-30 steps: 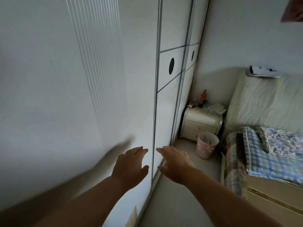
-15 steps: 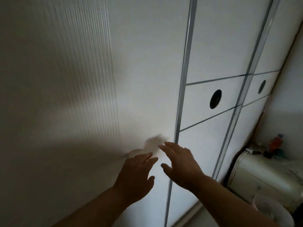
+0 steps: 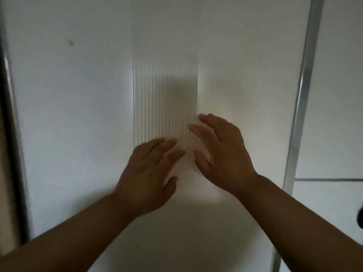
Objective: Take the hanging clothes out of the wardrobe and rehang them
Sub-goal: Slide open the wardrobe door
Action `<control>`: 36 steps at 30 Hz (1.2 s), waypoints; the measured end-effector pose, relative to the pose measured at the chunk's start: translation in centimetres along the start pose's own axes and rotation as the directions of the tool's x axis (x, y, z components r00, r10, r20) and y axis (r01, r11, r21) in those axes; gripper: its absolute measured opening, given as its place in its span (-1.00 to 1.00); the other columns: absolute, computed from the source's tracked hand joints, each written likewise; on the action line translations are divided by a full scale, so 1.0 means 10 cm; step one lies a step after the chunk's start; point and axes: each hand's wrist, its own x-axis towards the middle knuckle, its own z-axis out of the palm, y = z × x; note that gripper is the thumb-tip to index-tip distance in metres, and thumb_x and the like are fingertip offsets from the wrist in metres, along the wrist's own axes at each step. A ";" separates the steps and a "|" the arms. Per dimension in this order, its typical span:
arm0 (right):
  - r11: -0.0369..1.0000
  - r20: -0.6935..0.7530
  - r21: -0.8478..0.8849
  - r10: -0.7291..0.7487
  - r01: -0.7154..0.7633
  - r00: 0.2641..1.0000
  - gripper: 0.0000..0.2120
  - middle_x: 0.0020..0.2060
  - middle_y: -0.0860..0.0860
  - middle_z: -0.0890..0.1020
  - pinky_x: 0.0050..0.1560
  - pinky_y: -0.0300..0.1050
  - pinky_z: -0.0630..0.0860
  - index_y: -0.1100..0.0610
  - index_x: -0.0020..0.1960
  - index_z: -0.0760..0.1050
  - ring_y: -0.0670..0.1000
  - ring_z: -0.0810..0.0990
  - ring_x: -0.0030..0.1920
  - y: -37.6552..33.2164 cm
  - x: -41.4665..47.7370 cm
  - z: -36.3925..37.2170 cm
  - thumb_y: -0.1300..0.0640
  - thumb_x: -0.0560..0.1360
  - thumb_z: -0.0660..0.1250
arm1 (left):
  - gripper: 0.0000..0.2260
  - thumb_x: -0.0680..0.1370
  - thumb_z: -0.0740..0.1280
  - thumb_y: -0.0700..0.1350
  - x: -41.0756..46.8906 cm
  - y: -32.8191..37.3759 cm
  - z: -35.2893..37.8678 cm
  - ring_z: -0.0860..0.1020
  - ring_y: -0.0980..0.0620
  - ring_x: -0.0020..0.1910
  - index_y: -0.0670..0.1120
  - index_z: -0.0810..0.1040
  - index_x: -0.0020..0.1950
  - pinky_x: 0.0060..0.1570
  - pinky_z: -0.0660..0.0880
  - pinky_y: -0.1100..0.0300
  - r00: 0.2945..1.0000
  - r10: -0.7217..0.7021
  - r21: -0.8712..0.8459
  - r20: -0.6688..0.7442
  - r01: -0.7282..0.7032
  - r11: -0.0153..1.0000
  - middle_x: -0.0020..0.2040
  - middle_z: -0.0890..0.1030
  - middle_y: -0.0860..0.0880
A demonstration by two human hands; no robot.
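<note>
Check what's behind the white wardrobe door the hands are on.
Nothing inside shows. The white wardrobe door fills the view and covers the interior, so whatever hangs there is hidden. The left hand and right hand are at its ribbed strip, fingers straight.

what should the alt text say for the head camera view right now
A person's left hand and right hand reach with straight fingers to the ribbed vertical strip on a white wardrobe door; whether they touch it is unclear. A metal rail runs down the door's right edge.
</note>
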 end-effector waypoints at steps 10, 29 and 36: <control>0.964 0.156 -0.158 -0.188 0.212 0.970 -0.18 0.54 0.05 0.00 0.36 0.35 -0.07 -0.11 0.50 0.03 0.15 -0.07 0.53 -0.63 1.25 0.48 -0.30 0.35 0.28 | -0.22 0.45 0.22 0.30 0.17 -1.12 -0.88 -0.15 -0.15 0.54 0.14 -0.11 0.53 0.41 0.01 -0.27 0.873 -0.474 0.311 -0.118 0.486 0.817 0.57 -0.15 -0.08; 0.923 0.105 -0.323 -0.184 0.208 0.977 -0.23 0.48 0.11 0.24 0.27 0.42 0.16 -0.08 0.44 0.27 0.21 0.22 0.46 -0.63 1.63 0.68 -0.46 0.35 0.04 | -0.10 0.31 0.13 0.53 0.38 -1.66 -1.18 -0.34 -0.20 0.49 0.31 -0.33 0.44 0.43 -0.13 -0.18 0.762 -0.617 0.246 -0.198 0.648 0.721 0.50 -0.39 -0.12; 0.921 0.120 -0.330 -0.179 0.209 0.977 -0.24 0.47 0.12 0.26 0.25 0.40 0.19 -0.06 0.43 0.29 0.21 0.23 0.46 -0.48 1.55 0.58 -0.45 0.35 0.06 | -0.06 0.26 0.24 0.51 0.52 -1.60 -1.21 -0.27 -0.25 0.50 0.34 -0.24 0.45 0.42 -0.01 -0.22 0.721 -0.666 0.129 -0.189 0.691 0.711 0.50 -0.39 -0.11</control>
